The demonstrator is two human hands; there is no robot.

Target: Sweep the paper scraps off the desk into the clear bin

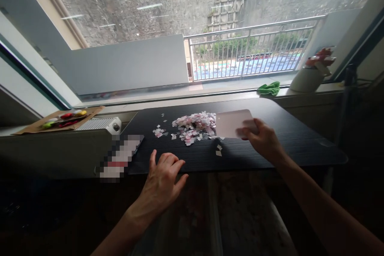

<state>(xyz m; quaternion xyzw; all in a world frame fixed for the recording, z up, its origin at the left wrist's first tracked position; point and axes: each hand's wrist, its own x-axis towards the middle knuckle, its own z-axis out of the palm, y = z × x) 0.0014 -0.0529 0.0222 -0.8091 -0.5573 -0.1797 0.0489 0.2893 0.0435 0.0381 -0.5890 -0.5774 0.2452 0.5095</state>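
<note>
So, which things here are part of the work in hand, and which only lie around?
In use:
- right hand holding white card
- paper scraps pile
- left hand on black table

Lying about:
- green cloth
- spray bottle
- cardboard tray

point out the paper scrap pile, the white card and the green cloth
paper scrap pile [195, 126], head view, middle of the heap
white card [230, 123], head view, bare face left of the right hand's fingers
green cloth [269, 88], head view, centre of the cloth on the sill
</note>
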